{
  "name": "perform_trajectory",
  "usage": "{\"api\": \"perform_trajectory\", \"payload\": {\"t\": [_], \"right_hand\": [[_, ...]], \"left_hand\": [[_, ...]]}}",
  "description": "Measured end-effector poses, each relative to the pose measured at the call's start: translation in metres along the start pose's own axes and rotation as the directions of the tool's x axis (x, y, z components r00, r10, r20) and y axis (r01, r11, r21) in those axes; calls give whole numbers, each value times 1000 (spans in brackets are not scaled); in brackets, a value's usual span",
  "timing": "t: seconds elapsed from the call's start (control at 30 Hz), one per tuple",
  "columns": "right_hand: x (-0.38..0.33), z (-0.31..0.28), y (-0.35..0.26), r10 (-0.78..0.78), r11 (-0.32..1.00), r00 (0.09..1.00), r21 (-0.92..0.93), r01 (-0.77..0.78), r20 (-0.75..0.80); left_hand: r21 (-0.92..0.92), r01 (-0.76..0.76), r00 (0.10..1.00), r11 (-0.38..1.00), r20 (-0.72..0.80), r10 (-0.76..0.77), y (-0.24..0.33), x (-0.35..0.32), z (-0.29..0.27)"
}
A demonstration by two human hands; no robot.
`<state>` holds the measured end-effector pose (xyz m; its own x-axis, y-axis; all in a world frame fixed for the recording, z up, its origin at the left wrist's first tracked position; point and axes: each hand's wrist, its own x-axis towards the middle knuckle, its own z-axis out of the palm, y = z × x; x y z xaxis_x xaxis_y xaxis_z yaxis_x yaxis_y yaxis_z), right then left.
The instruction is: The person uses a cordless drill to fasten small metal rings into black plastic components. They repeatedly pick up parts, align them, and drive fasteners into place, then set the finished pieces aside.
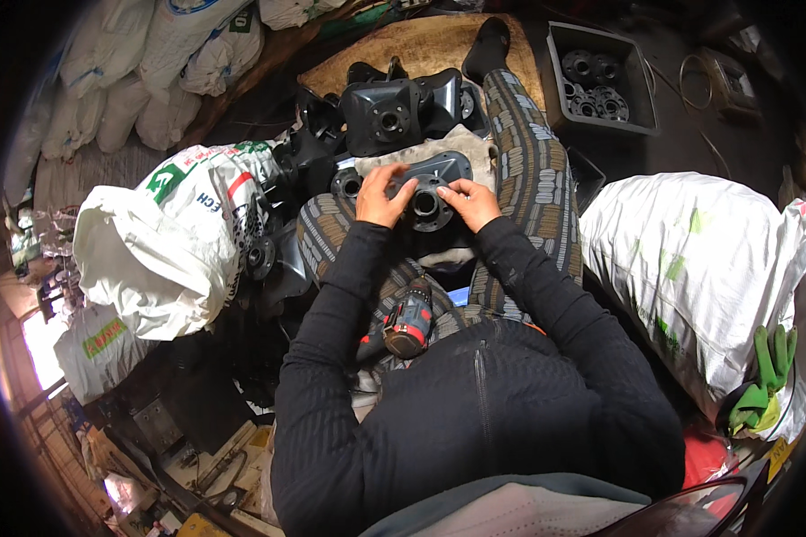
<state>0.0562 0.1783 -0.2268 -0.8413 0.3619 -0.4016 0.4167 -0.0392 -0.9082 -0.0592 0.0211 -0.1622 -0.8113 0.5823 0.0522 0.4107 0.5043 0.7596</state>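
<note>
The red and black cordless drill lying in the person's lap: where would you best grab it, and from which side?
Probably by its dark handle, coming from above. The red and black cordless drill lies loose in the lap between the forearms, its top side uncovered. Both the left hand and right hand are up at the black round flanged plastic part.

— What is down on the floor (663, 152)?

— It is dark. A grey bin (600, 79) sits at the upper right, with round black rings (593, 85) inside. A big white sack (698, 268) lies at the right.

— And on the left?

— Another white sack (166, 237), open, in the middle left. More white bags (143, 72) pile up in the upper left. Black plastic parts (394, 107) lie at the top middle.
</note>
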Motion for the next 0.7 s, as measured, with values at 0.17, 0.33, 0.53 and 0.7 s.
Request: {"api": "perform_trajectory", "payload": {"t": [0.17, 0.33, 0.53, 0.7], "right_hand": [[-6, 3, -15, -34, 999, 999, -41, 34, -5], [-1, -2, -16, -20, 997, 1000, -76, 19, -11], [0, 0, -10, 22, 1000, 999, -12, -22, 26], [-4, 2, -4, 12, 995, 999, 103, -16, 40]], "left_hand": [[-181, 378, 767, 908, 610, -198, -16, 53, 26], [-276, 415, 853, 867, 449, -265, -24, 69, 44], [-308, 386, 898, 869, 342, -277, -22, 94, 19], [-9, 296, 947, 955, 134, -292, -35, 20, -48]]}}
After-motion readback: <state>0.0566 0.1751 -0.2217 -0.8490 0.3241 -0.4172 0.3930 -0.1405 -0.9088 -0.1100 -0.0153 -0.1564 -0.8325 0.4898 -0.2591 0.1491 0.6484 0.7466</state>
